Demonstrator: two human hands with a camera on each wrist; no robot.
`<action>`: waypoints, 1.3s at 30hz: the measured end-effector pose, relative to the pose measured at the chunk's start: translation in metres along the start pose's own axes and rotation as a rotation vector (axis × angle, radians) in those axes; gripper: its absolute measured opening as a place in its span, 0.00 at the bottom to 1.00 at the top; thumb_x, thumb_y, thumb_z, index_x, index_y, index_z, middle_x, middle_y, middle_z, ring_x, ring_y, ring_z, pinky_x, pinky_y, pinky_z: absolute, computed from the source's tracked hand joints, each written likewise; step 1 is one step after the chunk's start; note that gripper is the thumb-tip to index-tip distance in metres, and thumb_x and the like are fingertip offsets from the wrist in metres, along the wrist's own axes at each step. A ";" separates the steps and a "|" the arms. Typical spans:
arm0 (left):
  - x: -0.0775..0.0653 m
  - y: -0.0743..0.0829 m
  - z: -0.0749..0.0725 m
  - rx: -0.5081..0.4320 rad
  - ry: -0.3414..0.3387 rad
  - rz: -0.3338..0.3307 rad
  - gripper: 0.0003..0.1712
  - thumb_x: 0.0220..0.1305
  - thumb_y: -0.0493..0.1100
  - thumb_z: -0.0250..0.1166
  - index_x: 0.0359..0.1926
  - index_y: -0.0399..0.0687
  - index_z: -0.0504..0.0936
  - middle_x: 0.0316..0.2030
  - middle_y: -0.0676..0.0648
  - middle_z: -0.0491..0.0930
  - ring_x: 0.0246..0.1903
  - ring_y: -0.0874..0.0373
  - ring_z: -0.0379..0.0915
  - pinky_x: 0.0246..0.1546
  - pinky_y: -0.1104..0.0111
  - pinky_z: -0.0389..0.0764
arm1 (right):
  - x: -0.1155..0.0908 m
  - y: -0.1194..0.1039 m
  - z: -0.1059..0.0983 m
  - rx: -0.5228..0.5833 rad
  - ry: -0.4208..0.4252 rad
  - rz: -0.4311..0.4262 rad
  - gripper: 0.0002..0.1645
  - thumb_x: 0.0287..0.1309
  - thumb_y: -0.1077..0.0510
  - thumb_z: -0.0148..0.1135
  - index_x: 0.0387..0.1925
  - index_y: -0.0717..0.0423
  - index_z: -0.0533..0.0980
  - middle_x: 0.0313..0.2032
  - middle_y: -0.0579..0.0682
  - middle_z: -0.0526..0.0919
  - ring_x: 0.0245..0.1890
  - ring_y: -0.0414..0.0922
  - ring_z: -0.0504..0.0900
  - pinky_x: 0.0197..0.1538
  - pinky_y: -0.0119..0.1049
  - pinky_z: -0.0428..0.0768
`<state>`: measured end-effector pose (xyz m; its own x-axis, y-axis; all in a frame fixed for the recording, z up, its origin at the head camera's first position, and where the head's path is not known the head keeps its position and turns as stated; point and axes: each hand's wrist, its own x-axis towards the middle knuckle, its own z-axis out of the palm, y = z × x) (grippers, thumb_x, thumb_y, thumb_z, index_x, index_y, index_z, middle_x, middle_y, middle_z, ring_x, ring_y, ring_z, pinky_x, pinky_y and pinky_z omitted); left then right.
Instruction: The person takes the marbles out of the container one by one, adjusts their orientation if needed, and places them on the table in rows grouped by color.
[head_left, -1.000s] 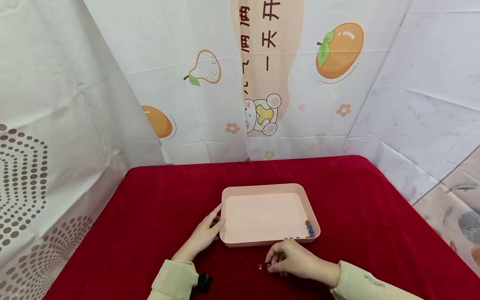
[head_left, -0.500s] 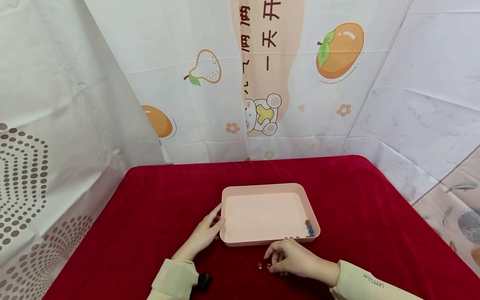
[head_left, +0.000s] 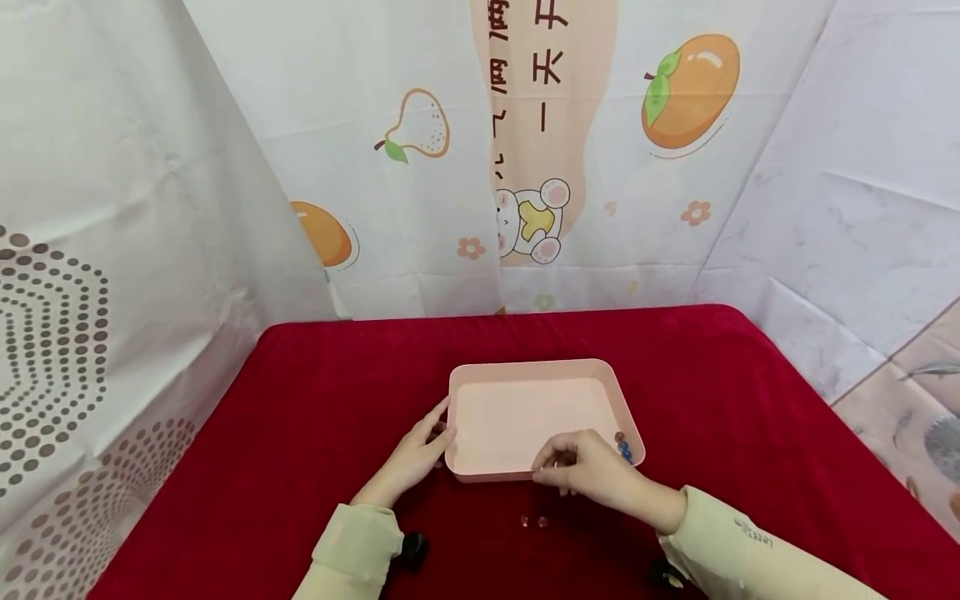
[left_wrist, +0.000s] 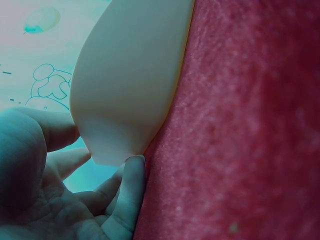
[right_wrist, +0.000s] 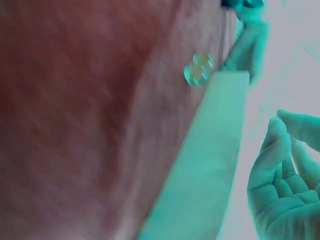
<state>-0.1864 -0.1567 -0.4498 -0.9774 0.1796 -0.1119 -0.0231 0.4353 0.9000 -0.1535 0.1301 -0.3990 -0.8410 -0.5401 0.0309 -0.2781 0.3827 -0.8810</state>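
Observation:
A shallow pink plastic tray (head_left: 517,477) lies on the red cloth. At its left end is my left hand (head_left: 411,452), which holds the tray's side (left_wrist: 125,90) with the thumb at the rim and a fingertip low near the cloth. My right hand (head_left: 588,471) is over the tray's near rim, thumb and index fingertips brought together; I cannot tell whether something small is between them. Two clear glass marbles (head_left: 534,522) lie on the cloth in front of the tray. Blue and amber marbles (head_left: 624,447) sit in its near right corner.
Red velvet cloth (head_left: 337,400) covers the table. White printed curtains (head_left: 420,208) rise behind it and along both sides. A black strap (head_left: 414,550) shows beside the left cuff, and a dark band (head_left: 666,575) lies by the right sleeve.
My right hand has risen from beside the loose marbles to the tray's near rim, its fingertips drawing together. The two marbles stay on the cloth. The left hand stays; the head view shifts slightly.

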 end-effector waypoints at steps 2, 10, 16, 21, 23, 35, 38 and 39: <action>0.001 0.000 -0.001 0.003 -0.001 0.004 0.34 0.75 0.47 0.56 0.77 0.52 0.57 0.53 0.39 0.74 0.40 0.55 0.75 0.34 0.65 0.81 | 0.007 -0.002 -0.005 -0.046 0.034 0.009 0.04 0.56 0.59 0.71 0.30 0.57 0.84 0.24 0.50 0.84 0.19 0.34 0.75 0.25 0.29 0.77; 0.000 0.006 -0.004 -0.008 0.012 0.009 0.34 0.74 0.46 0.57 0.77 0.52 0.58 0.51 0.40 0.74 0.40 0.55 0.75 0.33 0.61 0.82 | 0.029 0.006 -0.019 -0.286 -0.032 -0.027 0.05 0.51 0.57 0.74 0.27 0.54 0.86 0.22 0.41 0.83 0.23 0.30 0.71 0.29 0.26 0.72; 0.003 0.004 -0.006 -0.002 0.009 0.017 0.34 0.74 0.45 0.57 0.77 0.52 0.57 0.50 0.40 0.75 0.40 0.56 0.75 0.33 0.63 0.81 | 0.040 0.011 -0.022 -0.301 -0.116 0.036 0.07 0.54 0.54 0.73 0.25 0.51 0.86 0.22 0.40 0.83 0.23 0.32 0.72 0.28 0.27 0.72; 0.004 0.004 -0.005 0.003 0.008 0.010 0.34 0.75 0.45 0.56 0.77 0.52 0.57 0.51 0.40 0.75 0.39 0.56 0.75 0.34 0.63 0.81 | 0.047 0.017 -0.019 -0.297 -0.162 0.042 0.03 0.53 0.58 0.73 0.27 0.53 0.87 0.24 0.41 0.85 0.26 0.31 0.75 0.32 0.27 0.76; 0.004 0.004 -0.005 0.004 0.008 0.009 0.34 0.75 0.45 0.56 0.77 0.52 0.57 0.51 0.40 0.74 0.39 0.56 0.75 0.33 0.64 0.81 | 0.049 0.018 -0.017 -0.288 -0.175 0.059 0.02 0.53 0.59 0.73 0.27 0.53 0.87 0.24 0.42 0.86 0.25 0.32 0.76 0.33 0.27 0.76; 0.002 0.004 -0.001 -0.002 -0.003 0.007 0.34 0.75 0.45 0.56 0.77 0.52 0.56 0.50 0.40 0.75 0.39 0.56 0.75 0.33 0.64 0.81 | 0.054 0.029 -0.008 -0.246 -0.203 0.068 0.02 0.50 0.65 0.71 0.29 0.58 0.86 0.24 0.46 0.86 0.24 0.32 0.76 0.31 0.26 0.76; 0.000 0.004 -0.001 -0.007 -0.005 0.005 0.35 0.74 0.46 0.57 0.77 0.52 0.57 0.51 0.40 0.75 0.39 0.56 0.75 0.34 0.62 0.82 | 0.055 0.030 -0.006 -0.231 -0.211 0.057 0.03 0.50 0.66 0.70 0.29 0.58 0.86 0.23 0.47 0.85 0.23 0.32 0.75 0.30 0.25 0.75; 0.000 0.004 -0.001 -0.007 -0.005 0.005 0.35 0.74 0.46 0.57 0.77 0.51 0.57 0.51 0.40 0.75 0.38 0.56 0.75 0.33 0.62 0.82 | 0.055 0.030 -0.005 -0.226 -0.213 0.053 0.03 0.51 0.66 0.70 0.29 0.58 0.86 0.22 0.48 0.85 0.22 0.32 0.74 0.30 0.25 0.74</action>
<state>-0.1865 -0.1556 -0.4457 -0.9764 0.1863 -0.1092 -0.0194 0.4279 0.9036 -0.2103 0.1156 -0.4219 -0.7478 -0.6506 -0.1327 -0.3525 0.5583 -0.7510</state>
